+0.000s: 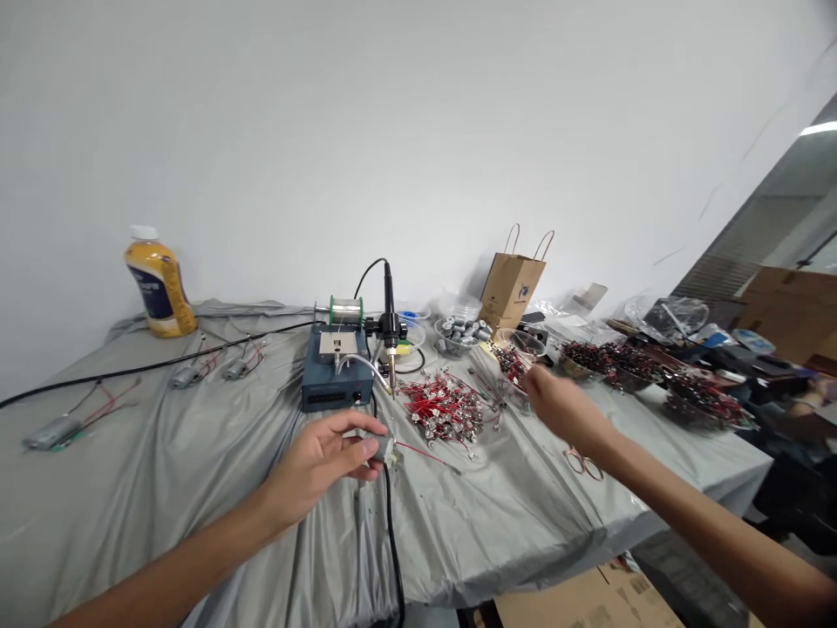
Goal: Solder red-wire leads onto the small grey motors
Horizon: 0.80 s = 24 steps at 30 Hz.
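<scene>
My left hand point(333, 453) pinches a small grey motor point(380, 448) between thumb and fingers, above the front of the table. A thin red wire point(425, 453) runs from the motor toward the right. My right hand point(562, 406) reaches over to a clear plastic bowl point(523, 342) of wired parts point(511, 362). Its fingers are curled together at the bowl's near side, and what is in them is hidden. Between the hands lies a pile of red-wired small metal parts point(448, 408). Behind my left hand stands a blue soldering station point(336, 371) with an upright soldering iron point(390, 327).
Wired motors point(56, 432) lie at the left, near a yellow bottle point(160, 283). A solder spool point(346, 310) sits on the station. Farther right are a bowl of motors point(461, 333), a paper bag point(513, 288), heaps of dark wired parts point(615, 365) and scissors point(583, 464). A black cable point(392, 541) crosses the front edge.
</scene>
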Each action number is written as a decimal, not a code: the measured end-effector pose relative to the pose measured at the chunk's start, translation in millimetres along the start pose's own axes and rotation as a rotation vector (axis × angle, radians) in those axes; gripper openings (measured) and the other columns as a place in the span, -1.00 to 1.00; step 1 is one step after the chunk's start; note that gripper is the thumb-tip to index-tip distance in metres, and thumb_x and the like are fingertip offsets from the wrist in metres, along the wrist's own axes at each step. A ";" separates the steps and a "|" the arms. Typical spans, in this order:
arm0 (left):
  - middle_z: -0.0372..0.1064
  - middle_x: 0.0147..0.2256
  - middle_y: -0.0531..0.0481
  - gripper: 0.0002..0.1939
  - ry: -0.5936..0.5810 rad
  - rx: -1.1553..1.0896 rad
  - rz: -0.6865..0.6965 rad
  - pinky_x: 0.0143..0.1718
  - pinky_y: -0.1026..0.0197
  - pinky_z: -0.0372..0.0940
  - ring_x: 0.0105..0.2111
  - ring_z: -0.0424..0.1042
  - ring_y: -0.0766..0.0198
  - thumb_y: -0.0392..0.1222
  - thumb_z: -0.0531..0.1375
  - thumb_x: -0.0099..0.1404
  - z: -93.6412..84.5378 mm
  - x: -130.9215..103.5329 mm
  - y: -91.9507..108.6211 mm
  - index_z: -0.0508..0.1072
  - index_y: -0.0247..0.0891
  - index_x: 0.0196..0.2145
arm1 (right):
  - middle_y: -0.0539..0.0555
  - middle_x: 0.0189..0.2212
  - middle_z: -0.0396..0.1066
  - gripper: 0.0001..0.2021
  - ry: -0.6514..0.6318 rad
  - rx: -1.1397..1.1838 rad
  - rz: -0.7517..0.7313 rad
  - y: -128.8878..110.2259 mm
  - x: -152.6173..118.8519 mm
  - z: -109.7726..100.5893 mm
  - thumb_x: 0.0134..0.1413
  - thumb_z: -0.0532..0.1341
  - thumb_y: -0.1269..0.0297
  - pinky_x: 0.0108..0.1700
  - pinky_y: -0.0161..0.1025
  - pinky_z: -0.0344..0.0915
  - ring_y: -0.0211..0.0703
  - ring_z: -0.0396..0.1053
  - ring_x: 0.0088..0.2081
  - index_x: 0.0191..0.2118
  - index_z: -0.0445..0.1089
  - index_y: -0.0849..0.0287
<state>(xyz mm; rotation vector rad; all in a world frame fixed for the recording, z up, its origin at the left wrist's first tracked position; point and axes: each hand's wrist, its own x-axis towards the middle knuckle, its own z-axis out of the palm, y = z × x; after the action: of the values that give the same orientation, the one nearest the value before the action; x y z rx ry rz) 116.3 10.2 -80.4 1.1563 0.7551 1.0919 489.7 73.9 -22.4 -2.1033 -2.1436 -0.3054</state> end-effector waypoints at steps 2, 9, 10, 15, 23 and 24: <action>0.44 -0.35 -0.01 -0.70 0.002 0.008 -0.001 -0.25 0.24 0.47 -0.36 0.45 0.31 -0.04 0.40 0.20 0.1 -0.5 0.2 0.59 -0.24 -0.17 | 0.16 -0.46 0.42 -0.72 0.026 0.019 -0.008 0.6 0.0 -3.7 0.38 -0.09 0.21 -0.41 -0.27 -0.05 -0.18 0.26 -0.50 -0.17 0.30 0.22; 0.43 -0.35 -0.02 -0.68 -0.008 0.024 -0.005 -0.26 0.23 0.48 -0.36 0.46 0.28 -0.02 0.41 0.17 1.0 -2.3 0.5 0.60 -0.25 -0.18 | 0.13 -0.48 0.39 -0.71 0.076 0.071 -0.011 0.1 3.5 -8.8 0.40 -0.10 0.20 -0.43 -0.27 -0.07 -0.19 0.24 -0.51 -0.17 0.29 0.21; 0.43 -0.35 -0.01 -0.68 -0.009 0.023 -0.008 -0.26 0.24 0.48 -0.36 0.46 0.29 -0.01 0.41 0.17 1.3 -2.2 0.7 0.60 -0.25 -0.18 | 0.11 -0.51 0.37 -0.75 0.043 0.075 -0.036 -1.3 4.6 -7.2 0.38 -0.05 0.20 -0.43 -0.27 -0.09 -0.20 0.22 -0.52 -0.21 0.29 0.20; 0.45 -0.34 -0.01 -0.70 -0.028 0.028 -0.016 -0.25 0.24 0.47 -0.35 0.47 0.29 -0.02 0.39 0.20 0.9 -1.1 0.8 0.58 -0.23 -0.17 | 0.12 -0.37 0.44 -0.77 -0.003 0.090 -0.088 -7.9 10.0 2.1 0.40 -0.06 0.19 -0.40 -0.30 -0.07 -0.20 0.29 -0.42 -0.17 0.26 0.18; 0.44 -0.34 0.00 -0.72 -0.028 0.040 -0.045 -0.23 0.24 0.48 -0.35 0.45 0.29 -0.02 0.39 0.21 -2.4 -0.3 -4.8 0.60 -0.21 -0.17 | 0.11 -0.36 0.48 -0.79 -0.118 0.085 -0.148 -13.7 8.9 17.6 0.39 -0.01 0.24 -0.39 -0.33 -0.04 -0.21 0.35 -0.40 -0.11 0.31 0.19; 0.44 -0.34 -0.01 -0.71 -0.027 0.038 -0.044 -0.23 0.24 0.48 -0.35 0.45 0.29 -0.02 0.39 0.20 -2.6 -0.4 -5.5 0.60 -0.21 -0.17 | 0.11 -0.37 0.47 -0.79 -0.122 0.084 -0.163 -14.2 9.6 18.5 0.38 0.00 0.24 -0.39 -0.32 -0.04 -0.21 0.36 -0.40 -0.12 0.33 0.19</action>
<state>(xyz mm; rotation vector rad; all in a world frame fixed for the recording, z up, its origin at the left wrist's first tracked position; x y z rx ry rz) 115.3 10.5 -86.4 1.1790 0.7804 1.0271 476.2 87.2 -39.1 -1.9533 -2.3584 -0.1018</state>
